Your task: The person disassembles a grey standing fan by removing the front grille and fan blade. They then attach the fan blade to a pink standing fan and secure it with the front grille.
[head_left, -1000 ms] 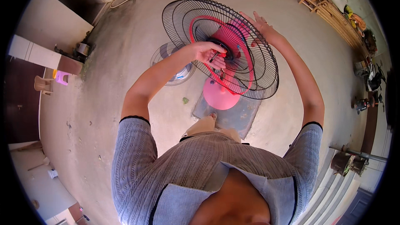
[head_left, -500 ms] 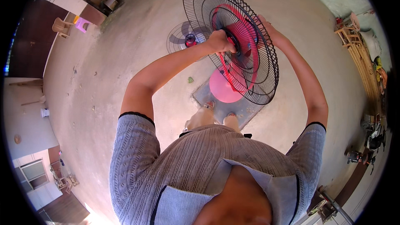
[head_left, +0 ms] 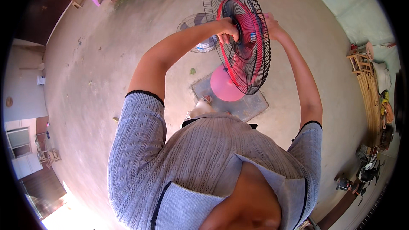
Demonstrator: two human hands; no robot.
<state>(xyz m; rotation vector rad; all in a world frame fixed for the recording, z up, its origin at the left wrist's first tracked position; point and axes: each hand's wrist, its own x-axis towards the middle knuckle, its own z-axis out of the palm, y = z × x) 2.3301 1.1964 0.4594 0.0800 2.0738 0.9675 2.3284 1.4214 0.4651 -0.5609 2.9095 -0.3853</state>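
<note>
Straight ahead, between left forearm point(head_left: 187, 40) and right forearm point(head_left: 300, 70), a pedestal fan point(head_left: 242, 57), head raised above a round pink base point(head_left: 225, 86) on a flat grey slab point(head_left: 251, 106), close to a sandalled foot point(head_left: 207, 99). Long axis of the black wire guard point(head_left: 247, 30) steep in view, running from upper left down to lower right, broad face turned leftward, narrow rim toward the right. At the middle of that broad face, left hand point(head_left: 228, 30), clearly the nearer of the two to the hub point(head_left: 237, 29): wrist bent over, fingers curled inward at the centre, apparently in contact, but cannot tell from here whether pinching a part of the hub or only resting against it. On the opposite side, just past the right-hand rim, right hand point(head_left: 271, 26), at nearly the same height in view, partly covered by the wires; cannot tell whether spread, closed on the rim or merely beside it. Guard thus squarely between both hands, hub leftward, rim rightward, pink blades point(head_left: 246, 19) visible through the wires. Under and beyond the left forearm, low on the concrete floor point(head_left: 128, 55), a paler round grille point(head_left: 186, 21), partly hidden and apart from either hand.
</note>
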